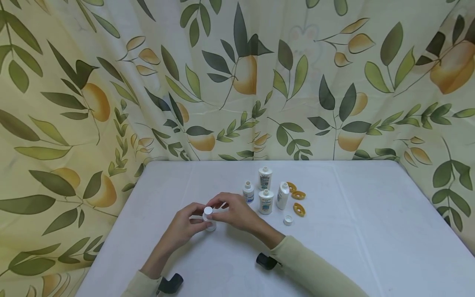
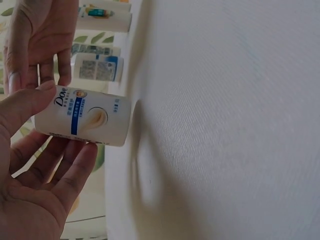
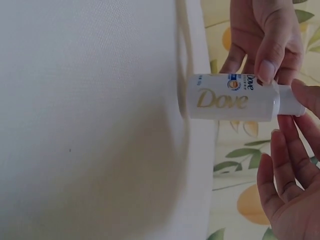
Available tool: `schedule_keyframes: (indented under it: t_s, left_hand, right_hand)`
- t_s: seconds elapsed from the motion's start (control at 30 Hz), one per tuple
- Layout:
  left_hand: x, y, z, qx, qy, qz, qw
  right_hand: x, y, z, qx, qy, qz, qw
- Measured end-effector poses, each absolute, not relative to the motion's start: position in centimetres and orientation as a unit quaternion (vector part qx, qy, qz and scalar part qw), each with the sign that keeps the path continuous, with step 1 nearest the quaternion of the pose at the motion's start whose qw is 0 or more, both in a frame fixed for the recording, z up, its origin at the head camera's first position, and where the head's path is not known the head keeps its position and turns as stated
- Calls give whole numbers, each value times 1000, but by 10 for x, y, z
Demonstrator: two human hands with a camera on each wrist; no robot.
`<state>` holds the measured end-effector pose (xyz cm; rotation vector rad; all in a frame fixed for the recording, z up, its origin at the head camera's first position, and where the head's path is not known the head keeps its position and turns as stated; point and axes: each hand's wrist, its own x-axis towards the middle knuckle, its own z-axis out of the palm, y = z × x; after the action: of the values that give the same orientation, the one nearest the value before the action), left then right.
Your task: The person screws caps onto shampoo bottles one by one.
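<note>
A small white Dove bottle point(image 2: 90, 117) is upright in front of me, left of the other bottles. My left hand point(image 1: 182, 225) grips its body between thumb and fingers. At its top, the thumb and fingers of my right hand point(image 1: 237, 212) pinch the white cap point(image 3: 289, 100), which sits on the neck. Whether the bottle's base touches the table or hovers just over it, I cannot tell. Right of the hands stand several small white bottles point(image 1: 265, 202) with their narrow necks showing. A loose white cap point(image 1: 288, 220) lies near them.
Several ochre ring-shaped pieces point(image 1: 298, 209) lie to the right of the bottle group. The white-covered table point(image 1: 334, 247) ends at the back against a leaf-and-fruit patterned curtain point(image 1: 230, 123), which also hangs along the left side.
</note>
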<state>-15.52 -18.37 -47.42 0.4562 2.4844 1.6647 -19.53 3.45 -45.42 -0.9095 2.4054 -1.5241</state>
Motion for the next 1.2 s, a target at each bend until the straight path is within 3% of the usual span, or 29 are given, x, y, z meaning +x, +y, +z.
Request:
schedule_keyframes:
  t_s: [1.2]
  left_hand:
    - [-154,-196,-469,130,838,522,94]
  right_hand:
    - [-193,27,-448,-316,813,-481,91]
